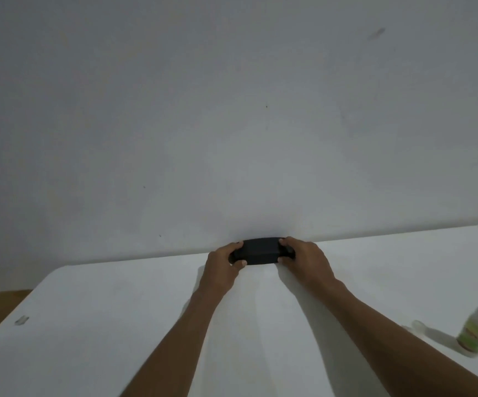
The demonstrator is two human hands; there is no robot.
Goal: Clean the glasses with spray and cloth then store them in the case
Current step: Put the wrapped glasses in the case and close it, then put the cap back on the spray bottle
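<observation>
Two hands on black case (260, 251) at frame centre, far table (117, 325) edge by wall: left hand (222, 263) clamped on left end, right hand (303, 260) clamped on right end, case closed; blurred green-label bottle (477, 328) lower right, upright.

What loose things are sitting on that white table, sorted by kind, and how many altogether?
Black case, held at both ends by two hands: 1
Green-labelled spray bottle: 1
Small clear cap beside the bottle: 1
Small grey item, too blurred to name: 1
Total: 4
</observation>
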